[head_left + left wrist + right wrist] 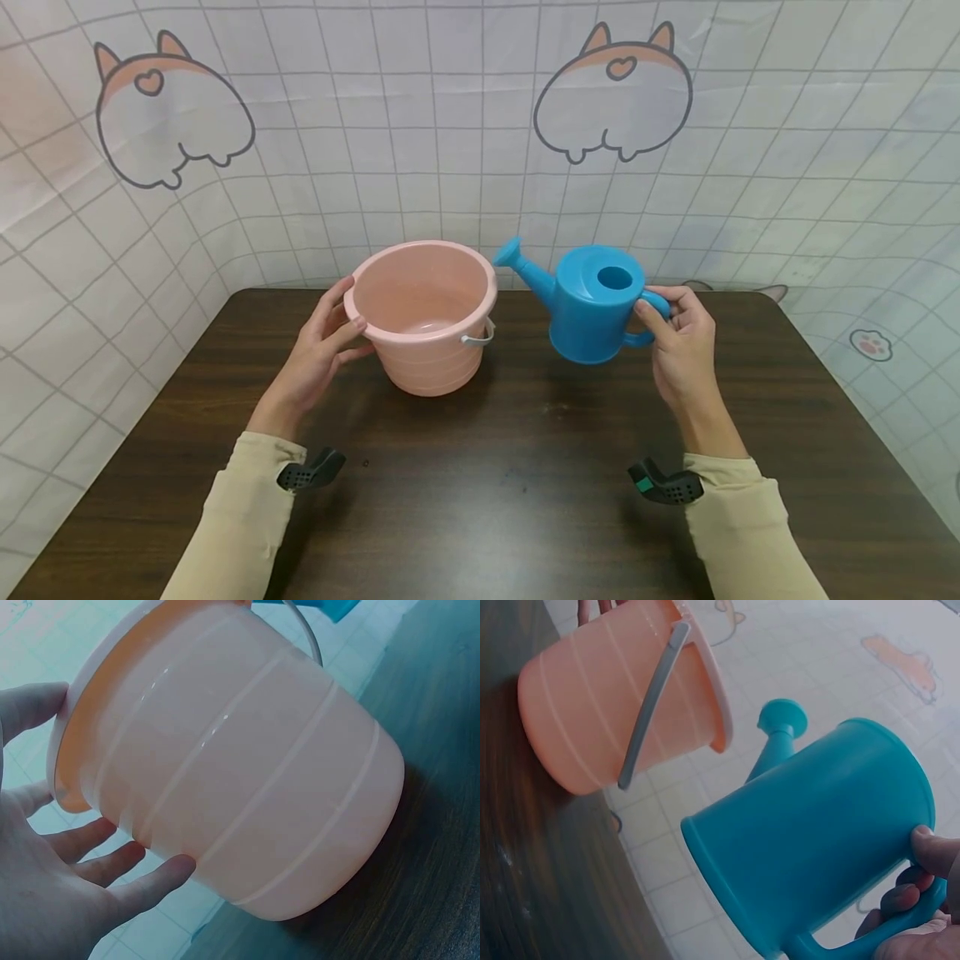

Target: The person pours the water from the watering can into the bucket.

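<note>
A pink bucket [431, 354] stands upright on the dark wooden table; its inside looks bare. My left hand [318, 346] rests against its left side, thumb and forefinger at the rim. In the left wrist view the other fingers [154, 889] lie fairly straight along the outer wall. My right hand [684, 333] grips the handle of a blue watering can [588, 321], holding it raised off the table. The can's spout points left, its sprinkler head [508, 252] close by the bucket's right rim. A round opening shows in the can's top.
The dark wooden table [480, 500] ends at a wall covered with white grid-patterned cloth [405, 125]. Cartoon animals are printed on the cloth. A grey-white bucket handle [652, 705] hangs down on the side facing the can.
</note>
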Tool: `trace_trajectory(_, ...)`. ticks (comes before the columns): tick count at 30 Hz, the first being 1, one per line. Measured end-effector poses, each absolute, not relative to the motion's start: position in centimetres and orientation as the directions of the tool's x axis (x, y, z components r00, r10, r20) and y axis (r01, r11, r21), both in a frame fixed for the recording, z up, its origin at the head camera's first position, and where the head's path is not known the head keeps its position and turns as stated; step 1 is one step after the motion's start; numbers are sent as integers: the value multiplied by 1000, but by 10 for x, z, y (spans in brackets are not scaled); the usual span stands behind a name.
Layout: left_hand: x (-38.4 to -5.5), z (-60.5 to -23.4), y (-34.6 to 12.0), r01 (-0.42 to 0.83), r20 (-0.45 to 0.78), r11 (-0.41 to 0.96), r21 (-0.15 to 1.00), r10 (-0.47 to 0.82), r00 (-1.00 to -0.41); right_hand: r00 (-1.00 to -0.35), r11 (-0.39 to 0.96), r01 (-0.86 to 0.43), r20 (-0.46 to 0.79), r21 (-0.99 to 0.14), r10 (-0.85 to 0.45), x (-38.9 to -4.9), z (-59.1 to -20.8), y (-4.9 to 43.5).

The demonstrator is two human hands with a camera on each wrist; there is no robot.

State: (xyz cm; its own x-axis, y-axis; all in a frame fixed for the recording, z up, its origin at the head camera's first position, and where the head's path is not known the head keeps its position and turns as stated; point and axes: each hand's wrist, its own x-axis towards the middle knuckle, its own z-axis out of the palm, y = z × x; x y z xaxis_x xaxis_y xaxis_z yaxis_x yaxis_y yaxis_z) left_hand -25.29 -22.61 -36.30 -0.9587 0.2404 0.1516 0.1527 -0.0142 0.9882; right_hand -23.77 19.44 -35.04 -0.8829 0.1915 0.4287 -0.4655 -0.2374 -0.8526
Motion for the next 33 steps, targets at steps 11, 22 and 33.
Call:
trace_trajectory(11, -253, -363, -225, 152, 150, -12, 988, 236, -960, -892, -192, -448, 420, -873, 169, -235, -348, 192)
trace_trajectory(22, -252, -363, -226, 152, 151, -15, 988, 233, -961, -887, -193, -460, 440, -867, 138, -233, -344, 187)
trace_trajectory(33, -254, -363, -226, 157, 157, -19, 987, 234, -959, -893, -184, -450, 434, -874, 121, -233, -345, 183)
